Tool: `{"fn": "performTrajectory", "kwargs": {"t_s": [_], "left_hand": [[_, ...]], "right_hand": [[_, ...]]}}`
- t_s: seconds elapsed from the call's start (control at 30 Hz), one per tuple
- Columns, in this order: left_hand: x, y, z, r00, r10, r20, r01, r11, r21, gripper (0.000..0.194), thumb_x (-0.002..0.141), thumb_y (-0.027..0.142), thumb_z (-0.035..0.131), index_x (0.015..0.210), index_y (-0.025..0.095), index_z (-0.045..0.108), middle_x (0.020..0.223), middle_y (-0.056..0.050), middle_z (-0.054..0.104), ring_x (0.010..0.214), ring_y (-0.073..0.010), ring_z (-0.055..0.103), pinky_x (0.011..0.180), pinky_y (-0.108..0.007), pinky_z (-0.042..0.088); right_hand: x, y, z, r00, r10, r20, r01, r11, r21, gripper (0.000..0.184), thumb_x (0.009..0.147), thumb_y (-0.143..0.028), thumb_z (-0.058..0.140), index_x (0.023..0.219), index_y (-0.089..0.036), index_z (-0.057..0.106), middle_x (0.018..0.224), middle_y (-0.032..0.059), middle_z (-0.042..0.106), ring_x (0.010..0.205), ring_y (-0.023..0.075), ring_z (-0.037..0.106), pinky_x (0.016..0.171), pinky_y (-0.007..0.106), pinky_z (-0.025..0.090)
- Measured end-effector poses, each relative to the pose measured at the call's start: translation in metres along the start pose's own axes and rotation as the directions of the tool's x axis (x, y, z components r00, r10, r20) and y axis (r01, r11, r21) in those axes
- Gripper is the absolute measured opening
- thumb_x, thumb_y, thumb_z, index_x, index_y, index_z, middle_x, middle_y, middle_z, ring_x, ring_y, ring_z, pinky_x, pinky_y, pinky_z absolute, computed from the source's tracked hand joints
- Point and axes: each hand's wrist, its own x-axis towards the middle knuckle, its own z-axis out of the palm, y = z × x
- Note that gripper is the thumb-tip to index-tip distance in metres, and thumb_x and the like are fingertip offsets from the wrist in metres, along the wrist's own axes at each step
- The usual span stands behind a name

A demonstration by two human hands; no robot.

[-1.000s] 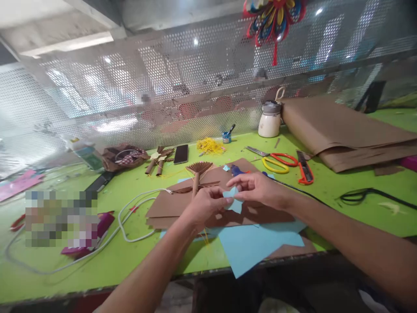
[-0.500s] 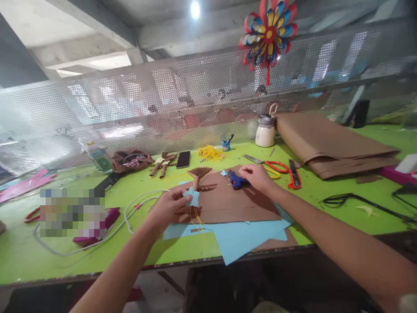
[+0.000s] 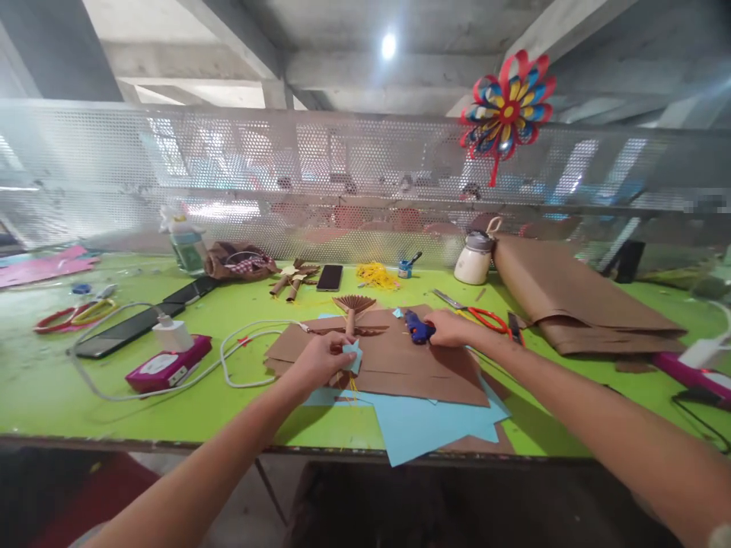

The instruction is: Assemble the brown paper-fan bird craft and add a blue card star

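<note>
My left hand (image 3: 320, 360) pinches a small light-blue paper piece (image 3: 352, 355) just above the brown paper sheets (image 3: 400, 365) on the green table (image 3: 240, 411). My right hand (image 3: 451, 329) reaches farther back and closes around a blue glue gun (image 3: 416, 327) that lies on the brown paper. A brown pleated paper fan on a rolled stick (image 3: 352, 308) stands between the two hands. Light-blue paper sheets (image 3: 428, 426) stick out from under the brown ones at the table's front edge.
Red-and-yellow scissors (image 3: 485, 318), a white jar (image 3: 475, 259), a brown paper stack (image 3: 565, 304), a phone (image 3: 330, 277) and yellow strands (image 3: 374, 275) lie behind. A white cable (image 3: 228, 365), pink box (image 3: 168, 365) and more scissors (image 3: 74, 316) sit left. A perforated metal screen (image 3: 343, 175) holds a paper pinwheel (image 3: 508, 99).
My right hand let go of the blue paper piece, reached back and took hold of the glue gun. My left hand kept the piece and drew slightly left. The view tilted upward.
</note>
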Motion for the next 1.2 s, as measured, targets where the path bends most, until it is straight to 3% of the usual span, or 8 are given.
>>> {"fn": "performTrajectory", "kwargs": {"t_s": [0.2,0.33,0.53,0.73,0.9,1.0,1.1,1.2], "left_hand": [[0.004,-0.007,0.005,0.994,0.095,0.056,-0.109,0.938,0.329,0.02,0.069,0.029,0.057,0.078,0.013,0.066,0.074,-0.004,0.064,0.06,-0.0139,0.054,0.057,-0.023,0.041],[0.003,-0.004,0.006,0.994,0.096,0.043,-0.106,0.912,0.396,0.023,0.071,0.029,0.054,0.08,0.014,0.068,0.06,0.0,0.058,0.051,-0.0121,0.047,0.05,-0.022,0.035],[-0.006,0.009,-0.001,0.999,-0.042,-0.032,0.042,0.999,0.0,0.025,0.065,0.038,0.067,0.073,0.014,0.063,0.056,0.002,0.054,0.047,-0.0096,0.045,0.047,-0.021,0.036],[-0.011,0.013,-0.018,0.965,-0.262,0.027,0.247,0.868,-0.43,0.03,0.064,0.036,0.074,0.077,0.015,0.057,0.067,0.0,0.058,0.057,-0.011,0.054,0.056,-0.024,0.047],[-0.002,0.016,-0.025,0.963,-0.267,0.045,0.258,0.852,-0.456,0.027,0.062,0.027,0.076,0.074,0.014,0.056,0.073,-0.001,0.06,0.066,-0.0099,0.057,0.062,-0.019,0.046],[0.004,0.02,-0.016,0.953,-0.303,0.027,0.291,0.883,-0.368,0.027,0.061,0.03,0.075,0.075,0.016,0.056,0.068,0.001,0.058,0.058,-0.009,0.054,0.059,-0.021,0.045],[0.013,0.017,0.001,0.964,-0.259,-0.063,0.258,0.966,-0.029,0.019,0.064,0.031,0.068,0.069,0.015,0.06,0.058,0.003,0.054,0.05,-0.0094,0.048,0.051,-0.021,0.038],[0.025,0.011,0.016,0.974,-0.184,-0.133,0.218,0.925,0.313,0.015,0.066,0.03,0.062,0.07,0.016,0.066,0.053,0.003,0.054,0.053,-0.0125,0.05,0.051,-0.022,0.035]], "right_hand": [[0.003,0.004,0.014,0.999,0.001,-0.047,-0.003,0.999,-0.053,0.027,0.06,-0.013,0.061,0.086,-0.016,0.067,0.093,0.0105,0.064,0.087,0.0233,0.057,0.069,0.026,0.037],[0.004,0.015,0.019,0.989,0.057,-0.133,-0.059,0.998,-0.011,0.035,0.065,-0.017,0.059,0.1,-0.014,0.063,0.101,0.0132,0.059,0.091,0.0242,0.056,0.076,0.029,0.039],[-0.001,0.019,0.02,0.975,0.054,-0.216,-0.033,0.994,0.1,0.038,0.066,-0.019,0.057,0.103,-0.014,0.064,0.099,0.0111,0.059,0.091,0.0237,0.055,0.08,0.032,0.041],[-0.01,-0.001,0.003,0.967,0.026,-0.254,0.057,0.948,0.313,0.039,0.069,-0.02,0.055,0.108,-0.016,0.061,0.101,0.0065,0.065,0.092,0.0215,0.059,0.081,0.031,0.045],[-0.021,-0.022,-0.02,0.997,0.052,-0.054,0.013,0.589,0.808,0.03,0.073,-0.037,0.063,0.093,-0.015,0.065,0.082,0.0051,0.068,0.074,0.0189,0.061,0.064,0.029,0.046],[-0.032,-0.031,-0.028,0.997,0.064,0.033,-0.059,0.461,0.886,0.036,0.072,-0.045,0.067,0.09,-0.013,0.066,0.08,0.0071,0.067,0.069,0.0165,0.06,0.056,0.025,0.043],[-0.041,-0.036,-0.025,0.997,0.068,0.033,-0.057,0.389,0.919,0.036,0.071,-0.046,0.069,0.087,-0.013,0.067,0.078,0.0072,0.067,0.069,0.0155,0.06,0.061,0.026,0.045],[-0.049,-0.037,-0.015,0.997,0.074,0.011,-0.037,0.36,0.932,0.036,0.072,-0.046,0.068,0.089,-0.015,0.067,0.078,0.0056,0.067,0.069,0.0141,0.058,0.065,0.027,0.045]]}}
